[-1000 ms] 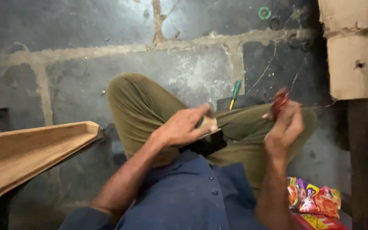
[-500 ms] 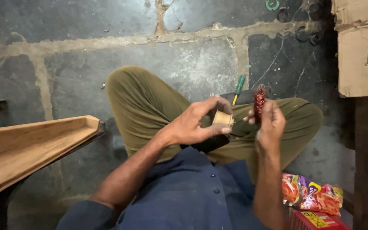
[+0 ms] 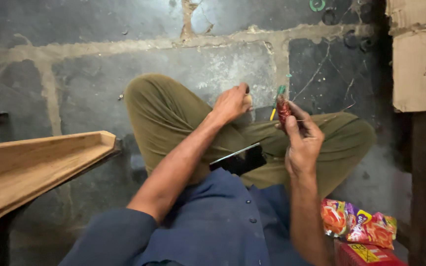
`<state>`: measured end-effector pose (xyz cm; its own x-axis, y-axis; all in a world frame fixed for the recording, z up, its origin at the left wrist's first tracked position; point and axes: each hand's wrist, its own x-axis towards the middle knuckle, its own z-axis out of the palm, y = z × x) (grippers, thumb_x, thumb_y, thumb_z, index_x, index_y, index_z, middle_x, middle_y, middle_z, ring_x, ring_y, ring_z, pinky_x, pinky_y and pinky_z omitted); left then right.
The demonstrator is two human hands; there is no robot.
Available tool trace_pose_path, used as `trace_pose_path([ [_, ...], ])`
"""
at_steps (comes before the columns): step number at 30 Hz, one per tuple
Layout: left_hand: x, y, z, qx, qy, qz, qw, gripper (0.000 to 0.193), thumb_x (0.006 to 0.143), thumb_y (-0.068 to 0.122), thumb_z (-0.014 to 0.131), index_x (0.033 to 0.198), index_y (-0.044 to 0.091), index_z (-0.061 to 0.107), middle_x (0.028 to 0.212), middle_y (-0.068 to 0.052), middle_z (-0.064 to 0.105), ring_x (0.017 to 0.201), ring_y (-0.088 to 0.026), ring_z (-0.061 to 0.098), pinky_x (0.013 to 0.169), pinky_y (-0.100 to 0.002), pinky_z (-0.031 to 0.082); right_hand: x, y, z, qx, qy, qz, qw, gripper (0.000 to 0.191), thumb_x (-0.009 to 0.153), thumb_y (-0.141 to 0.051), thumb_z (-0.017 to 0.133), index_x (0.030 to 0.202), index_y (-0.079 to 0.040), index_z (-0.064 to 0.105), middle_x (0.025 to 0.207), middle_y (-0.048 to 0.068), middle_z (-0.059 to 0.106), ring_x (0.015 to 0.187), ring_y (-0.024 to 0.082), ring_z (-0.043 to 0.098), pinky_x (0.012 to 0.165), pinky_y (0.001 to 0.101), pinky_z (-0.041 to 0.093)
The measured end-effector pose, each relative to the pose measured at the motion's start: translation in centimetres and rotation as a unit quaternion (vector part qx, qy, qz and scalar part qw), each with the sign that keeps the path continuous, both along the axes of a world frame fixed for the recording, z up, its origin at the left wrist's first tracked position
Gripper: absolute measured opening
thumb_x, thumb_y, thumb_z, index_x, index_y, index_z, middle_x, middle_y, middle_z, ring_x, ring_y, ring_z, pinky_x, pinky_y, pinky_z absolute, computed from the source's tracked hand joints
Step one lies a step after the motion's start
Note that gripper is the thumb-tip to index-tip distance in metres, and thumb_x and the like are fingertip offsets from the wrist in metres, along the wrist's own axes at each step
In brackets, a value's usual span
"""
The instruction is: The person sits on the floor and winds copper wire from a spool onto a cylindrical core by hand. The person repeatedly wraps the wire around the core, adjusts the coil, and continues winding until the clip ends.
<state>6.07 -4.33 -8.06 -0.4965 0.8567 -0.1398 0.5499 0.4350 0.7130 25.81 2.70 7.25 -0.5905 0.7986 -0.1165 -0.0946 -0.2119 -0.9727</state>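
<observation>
Right of centre in the frame, my right hand [image 3: 301, 140] pinches a small reddish wound spool [image 3: 283, 107] between thumb and fingertips. Its long axis stands close to upright, the top end pointing at the upper edge of the frame, where a bit of green shows. Just left of it a yellow stick with a green end [image 3: 275, 106] leans the same way; I cannot tell whether it touches the spool. A thin thread [image 3: 321, 119] runs off to the right from the spool.

My left hand [image 3: 231, 102] sits just left of that, curled narrow around a small pale object [image 3: 248, 99] that is mostly hidden, so I cannot say what it is. Both hands hover above my crossed legs in olive trousers [image 3: 173, 116], and a dark phone [image 3: 238, 160] lies tilted in my lap.

At lower right a red box [image 3: 366, 255] holds colourful crinkled wrappers [image 3: 358, 226] heaped on top. At left a long wooden trough [image 3: 35, 160] slants down toward the lower left corner; what I see of its inside is bare wood. At upper right a cardboard box [image 3: 420, 59] stands by the wall, its contents hidden.
</observation>
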Motion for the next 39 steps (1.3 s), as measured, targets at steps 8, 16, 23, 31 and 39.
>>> trace_pose_path([
  [8,0.8,-1.8,6.3,0.161,-0.017,-0.088,0.983,0.09,0.078,0.017,0.083,0.152,0.006,0.033,0.147,-0.024,0.046,0.133,-0.045,0.048,0.111,-0.05,0.045,0.7,0.2,-1.5,0.016,0.02,-0.063,0.998,0.022,0.097,0.004,0.073,0.119,0.004,0.071,0.112,0.007,0.073,0.101,0.014,0.069,0.094,0.028,0.057],
  [16,2.8,-4.8,16.1,0.211,0.089,-0.178,0.957,0.06,0.092,0.003,0.07,0.149,0.014,0.054,0.142,-0.008,0.062,0.126,-0.029,0.065,0.106,-0.039,0.055,0.6,-0.5,-2.6,0.034,-0.017,-0.002,0.999,0.01,0.095,0.002,0.073,0.105,0.0,0.073,0.103,0.004,0.071,0.095,0.011,0.068,0.091,0.0274,0.057],
  [23,2.8,-6.5,16.3,0.239,-0.093,-0.185,0.949,0.042,0.091,0.014,0.078,0.131,0.009,0.065,0.12,-0.011,0.07,0.107,-0.03,0.07,0.092,-0.038,0.057,1.8,1.9,-3.0,-0.252,0.148,-0.041,0.955,0.019,0.107,-0.013,0.059,0.098,-0.002,0.071,0.1,0.01,0.071,0.093,0.021,0.069,0.091,0.037,0.058],
  [31,4.8,-5.7,17.6,0.287,-0.158,0.049,0.943,0.032,0.096,0.013,0.076,0.126,0.008,0.067,0.115,-0.011,0.073,0.103,-0.022,0.074,0.091,-0.034,0.058,1.2,-2.5,-1.7,-0.044,0.074,-0.04,0.995,0.011,0.103,-0.006,0.066,0.108,-0.002,0.075,0.104,0.01,0.074,0.09,0.021,0.067,0.084,0.035,0.055],
  [39,4.4,-6.4,18.0,0.191,-0.057,-0.105,0.974,0.036,0.093,0.012,0.075,0.127,0.012,0.067,0.109,-0.012,0.067,0.104,-0.034,0.067,0.089,-0.042,0.055,2.0,-1.5,5.8,0.575,-0.164,0.063,0.799,0.018,0.087,0.001,0.078,0.104,-0.005,0.076,0.101,0.01,0.071,0.095,0.031,0.067,0.089,0.0392,0.052],
])
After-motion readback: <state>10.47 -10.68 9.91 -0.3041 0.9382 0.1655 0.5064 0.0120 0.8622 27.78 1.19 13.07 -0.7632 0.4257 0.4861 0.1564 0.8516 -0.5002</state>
